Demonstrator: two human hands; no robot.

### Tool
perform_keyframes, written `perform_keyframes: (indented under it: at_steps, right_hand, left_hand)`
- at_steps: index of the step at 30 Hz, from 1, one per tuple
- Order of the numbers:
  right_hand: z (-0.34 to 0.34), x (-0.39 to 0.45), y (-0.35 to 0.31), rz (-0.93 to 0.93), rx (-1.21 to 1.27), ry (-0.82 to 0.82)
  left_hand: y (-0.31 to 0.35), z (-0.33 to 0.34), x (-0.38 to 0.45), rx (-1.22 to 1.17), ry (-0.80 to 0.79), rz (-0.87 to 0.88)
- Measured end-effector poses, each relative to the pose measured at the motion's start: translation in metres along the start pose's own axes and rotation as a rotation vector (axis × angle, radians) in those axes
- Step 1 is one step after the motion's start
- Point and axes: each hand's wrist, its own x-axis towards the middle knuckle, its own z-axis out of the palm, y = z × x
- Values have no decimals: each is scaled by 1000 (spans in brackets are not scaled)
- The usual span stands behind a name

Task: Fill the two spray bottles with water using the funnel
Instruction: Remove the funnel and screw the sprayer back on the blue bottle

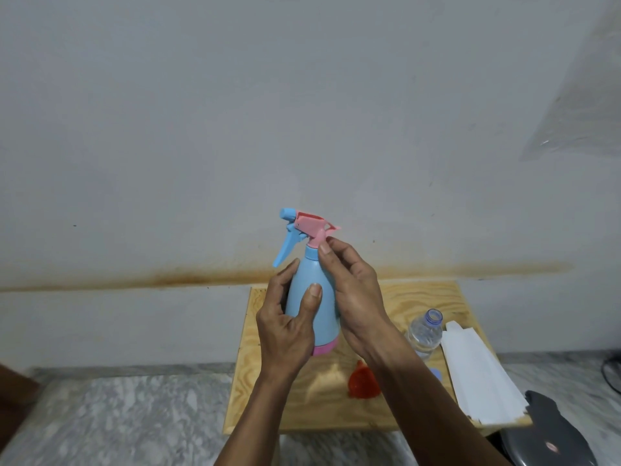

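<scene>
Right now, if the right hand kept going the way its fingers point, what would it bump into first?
The right hand points up and leftward, fingertips already at the pink collar of the spray bottle. It would probably push into the pink spray head first.

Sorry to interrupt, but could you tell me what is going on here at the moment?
A person holds a blue spray bottle up above a small wooden table. The left hand grips its body, while the right hand pinches the pink collar under the spray head. An open clear water bottle and a red funnel wait on the table.
</scene>
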Motion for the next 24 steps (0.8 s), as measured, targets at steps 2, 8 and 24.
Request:
perform_keyframes:
  at_steps: [2, 8, 24]
  right_hand:
    - [0, -1, -1, -2, -14, -10]
    - [1, -7, 0, -11, -13, 0]
    - [-17, -45, 6, 18, -101, 14]
  left_hand:
    - [1, 0, 0, -3, -2, -6]
    - [1, -2, -5, -1, -10, -22]
    - [-5, -9, -52, 37, -92, -50]
